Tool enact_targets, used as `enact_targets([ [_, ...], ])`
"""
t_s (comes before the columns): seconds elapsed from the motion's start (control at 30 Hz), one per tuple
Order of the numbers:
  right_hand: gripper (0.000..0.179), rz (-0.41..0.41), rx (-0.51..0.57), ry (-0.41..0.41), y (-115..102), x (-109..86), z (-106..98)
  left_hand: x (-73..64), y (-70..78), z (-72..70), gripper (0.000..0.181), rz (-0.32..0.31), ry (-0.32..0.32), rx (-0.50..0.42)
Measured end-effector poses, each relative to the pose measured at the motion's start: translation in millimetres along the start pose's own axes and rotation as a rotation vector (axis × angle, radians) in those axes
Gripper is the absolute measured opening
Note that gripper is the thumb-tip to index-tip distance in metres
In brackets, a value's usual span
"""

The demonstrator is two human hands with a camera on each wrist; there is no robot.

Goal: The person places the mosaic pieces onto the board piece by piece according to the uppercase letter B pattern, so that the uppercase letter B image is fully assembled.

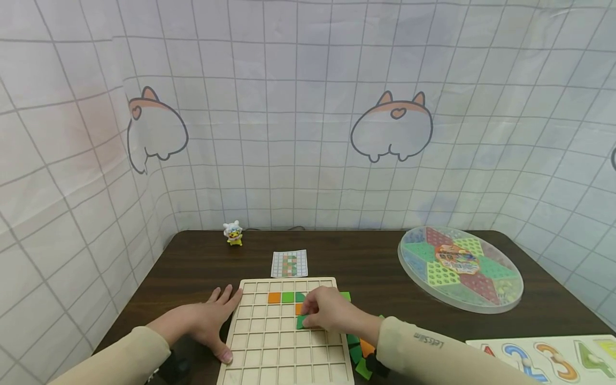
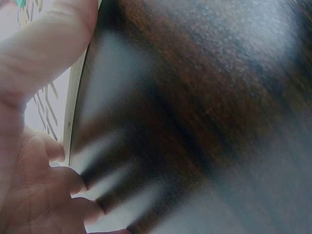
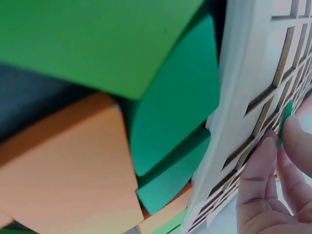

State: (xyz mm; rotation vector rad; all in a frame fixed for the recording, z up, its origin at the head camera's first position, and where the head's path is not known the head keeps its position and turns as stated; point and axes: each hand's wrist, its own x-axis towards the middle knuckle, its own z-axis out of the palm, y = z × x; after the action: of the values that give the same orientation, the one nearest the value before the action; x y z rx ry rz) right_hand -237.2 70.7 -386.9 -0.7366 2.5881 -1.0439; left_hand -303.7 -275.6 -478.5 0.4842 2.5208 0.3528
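A pale wooden grid board (image 1: 271,340) lies on the dark table. My left hand (image 1: 210,319) rests at its left edge, fingers spread and thumb on the rim; the left wrist view shows those fingers (image 2: 73,180) beside the board's side. Over the grid, my right hand (image 1: 329,310) pinches a dark green tile (image 3: 285,117) between thumb and fingertips, low over a square. In the grid's upper part sit an orange tile (image 1: 274,298), a light green tile (image 1: 287,297) and a round-edged green tile (image 1: 300,297). Another orange tile (image 1: 299,308) shows partly behind the right fingers.
Loose green tiles (image 3: 180,97) and orange tiles (image 3: 73,170) lie along the board's right side. Behind the board is a pattern card (image 1: 289,264), with a small figurine (image 1: 233,233) farther back. To the right are a round checkers box (image 1: 459,270) and a number board (image 1: 544,361).
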Motion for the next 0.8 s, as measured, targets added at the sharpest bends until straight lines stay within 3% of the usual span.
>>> enact_targets([
  [0.4, 0.008, -0.038, -0.131, 0.015, -2.1, 2.7, 4.9, 3.6, -4.7, 0.6, 0.156, 0.003, -0.013, 0.000],
  [0.8, 0.020, -0.070, -0.184, 0.035, -3.4, 2.0, 5.8, 1.8, -3.2, -0.4, 0.155, 0.003, -0.014, -0.006],
])
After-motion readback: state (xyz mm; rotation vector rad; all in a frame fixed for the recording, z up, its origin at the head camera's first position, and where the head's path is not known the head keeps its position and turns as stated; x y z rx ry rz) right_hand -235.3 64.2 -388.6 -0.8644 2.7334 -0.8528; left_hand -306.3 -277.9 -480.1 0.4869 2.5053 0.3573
